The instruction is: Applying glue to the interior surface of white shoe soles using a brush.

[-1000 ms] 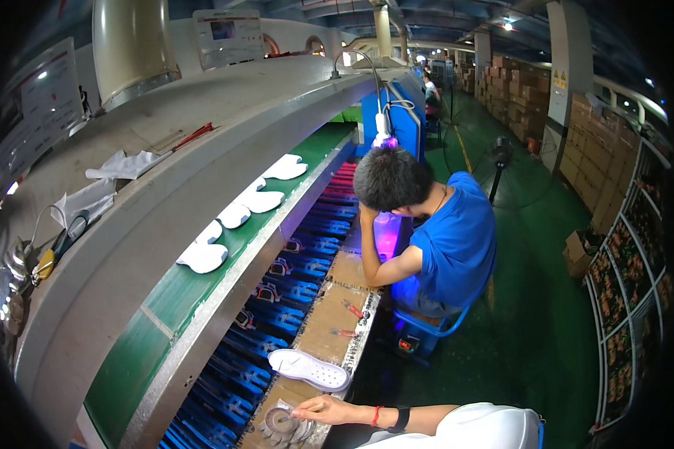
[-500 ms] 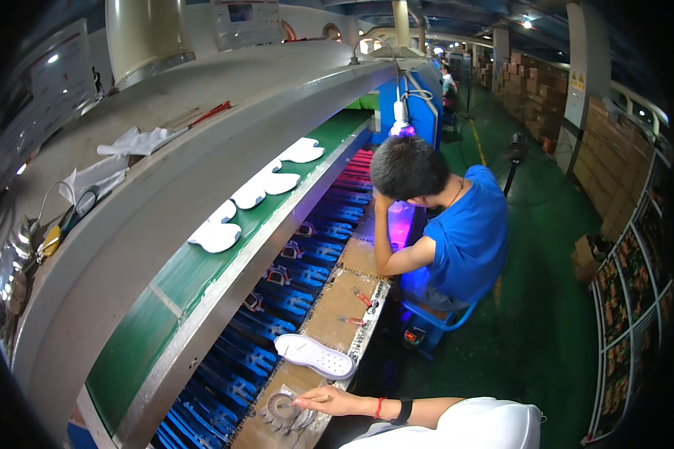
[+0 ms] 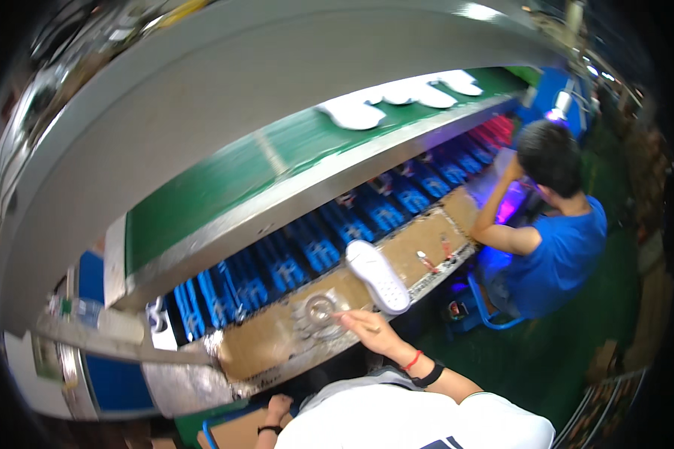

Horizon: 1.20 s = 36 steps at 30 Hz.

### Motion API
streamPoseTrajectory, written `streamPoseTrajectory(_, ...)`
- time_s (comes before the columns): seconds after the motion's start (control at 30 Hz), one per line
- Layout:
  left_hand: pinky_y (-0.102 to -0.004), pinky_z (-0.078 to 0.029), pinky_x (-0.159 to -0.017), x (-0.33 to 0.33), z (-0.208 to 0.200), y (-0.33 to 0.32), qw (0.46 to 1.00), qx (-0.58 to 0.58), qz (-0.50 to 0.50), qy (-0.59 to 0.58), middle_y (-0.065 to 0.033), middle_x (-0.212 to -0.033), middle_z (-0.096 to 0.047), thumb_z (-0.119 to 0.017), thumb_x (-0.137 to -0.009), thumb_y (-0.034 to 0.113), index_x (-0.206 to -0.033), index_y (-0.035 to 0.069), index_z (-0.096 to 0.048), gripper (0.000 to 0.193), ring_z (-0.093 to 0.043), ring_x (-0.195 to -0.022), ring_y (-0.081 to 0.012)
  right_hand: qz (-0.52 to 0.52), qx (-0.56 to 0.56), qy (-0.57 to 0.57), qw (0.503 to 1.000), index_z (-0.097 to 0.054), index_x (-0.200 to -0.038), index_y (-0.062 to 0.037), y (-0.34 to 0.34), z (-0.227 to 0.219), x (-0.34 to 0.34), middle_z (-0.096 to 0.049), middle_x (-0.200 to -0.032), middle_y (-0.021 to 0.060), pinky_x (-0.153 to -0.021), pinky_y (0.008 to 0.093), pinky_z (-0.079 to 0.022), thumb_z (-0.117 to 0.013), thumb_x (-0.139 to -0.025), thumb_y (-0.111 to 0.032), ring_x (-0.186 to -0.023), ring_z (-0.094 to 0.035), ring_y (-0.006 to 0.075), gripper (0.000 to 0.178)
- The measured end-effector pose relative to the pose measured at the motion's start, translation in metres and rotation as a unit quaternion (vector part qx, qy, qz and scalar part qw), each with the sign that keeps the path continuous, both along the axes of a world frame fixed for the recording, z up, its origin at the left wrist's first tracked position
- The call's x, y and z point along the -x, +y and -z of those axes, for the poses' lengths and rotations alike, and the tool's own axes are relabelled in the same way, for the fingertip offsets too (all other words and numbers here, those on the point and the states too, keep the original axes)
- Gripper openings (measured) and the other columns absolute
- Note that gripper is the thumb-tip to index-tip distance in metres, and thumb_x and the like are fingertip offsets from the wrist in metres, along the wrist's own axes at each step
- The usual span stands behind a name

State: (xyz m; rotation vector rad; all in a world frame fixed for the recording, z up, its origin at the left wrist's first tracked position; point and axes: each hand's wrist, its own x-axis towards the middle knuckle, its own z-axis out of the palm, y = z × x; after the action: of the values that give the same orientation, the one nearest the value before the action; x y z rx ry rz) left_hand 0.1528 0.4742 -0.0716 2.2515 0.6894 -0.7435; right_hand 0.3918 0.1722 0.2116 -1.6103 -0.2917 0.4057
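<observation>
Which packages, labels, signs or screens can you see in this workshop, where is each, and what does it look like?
Bottle: lying at the left end of the line, clear plastic with a green band.
Cardboard boxes: by the right edge, brown, blurred.
Signs and screens: none clear enough to tell.

A tin (image 3: 320, 308) was set on the desk (image 3: 262, 348), with the right hand (image 3: 371, 331) just right of it, fingers (image 3: 344, 317) at its rim. A sole (image 3: 377, 276) lay further right. Racks (image 3: 314, 243) ran behind the desk, the belt (image 3: 225, 194) above them carrying soles (image 3: 397, 97). A seated person (image 3: 554, 232) was placed at the desk's right end.
</observation>
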Motion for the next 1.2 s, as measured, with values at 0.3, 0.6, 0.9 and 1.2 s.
streamPoseTrajectory(0.3, -0.0403, -0.049, -0.080, -0.006, -0.030, -0.031, 0.996, 0.031, 0.057, 0.056, -0.0217, -0.091, -0.064, -0.058, -0.076, 0.027, -0.089, 0.005, -0.068, 0.027, -0.062, -0.089, -0.0362, 0.015, -0.006, 0.003, 1.000, -0.063, -0.105, 0.0018, 0.008, 0.003, 0.004, -0.067, -0.090, 0.0103, -0.073, 0.0249, -0.048, -0.052, -0.093, -0.020, -0.080, -0.062, 0.0138, 0.028)
streamPoseTrajectory(0.6, -0.0394, -0.049, -0.082, -0.001, -0.032, -0.029, 0.998, 0.040, 0.007, 0.056, -0.0213, -0.093, -0.064, -0.057, -0.077, 0.024, -0.092, 0.004, -0.066, 0.027, -0.062, -0.091, -0.0356, 0.025, -0.002, 0.004, 1.000, -0.064, -0.103, 0.0017, 0.015, 0.005, 0.005, -0.067, -0.088, 0.0105, -0.070, 0.0244, -0.048, -0.051, -0.094, -0.021, -0.078, -0.062, 0.0132, 0.028)
streamPoseTrajectory(0.9, -0.0394, -0.048, -0.083, -0.006, -0.040, -0.029, 0.997, 0.036, 0.008, 0.069, -0.0219, -0.096, -0.064, -0.055, -0.077, 0.023, -0.094, 0.003, -0.065, 0.028, -0.061, -0.093, -0.0355, 0.047, -0.007, -0.014, 0.999, -0.065, -0.103, 0.0014, 0.020, 0.008, 0.006, -0.067, -0.086, 0.0097, -0.067, 0.0237, -0.048, -0.051, -0.093, -0.020, -0.076, -0.062, 0.0125, 0.027)
streamPoseTrajectory(1.2, -0.0391, -0.049, -0.082, -0.003, -0.036, -0.027, 0.998, 0.036, -0.004, 0.050, -0.0217, -0.093, -0.064, -0.053, -0.077, 0.021, -0.089, 0.003, -0.067, 0.025, -0.062, -0.091, -0.0353, 0.046, 0.005, -0.010, 0.999, -0.065, -0.103, 0.0007, 0.018, 0.006, 0.012, -0.067, -0.084, 0.0095, -0.066, 0.0230, -0.047, -0.052, -0.093, -0.020, -0.073, -0.061, 0.0114, 0.027)
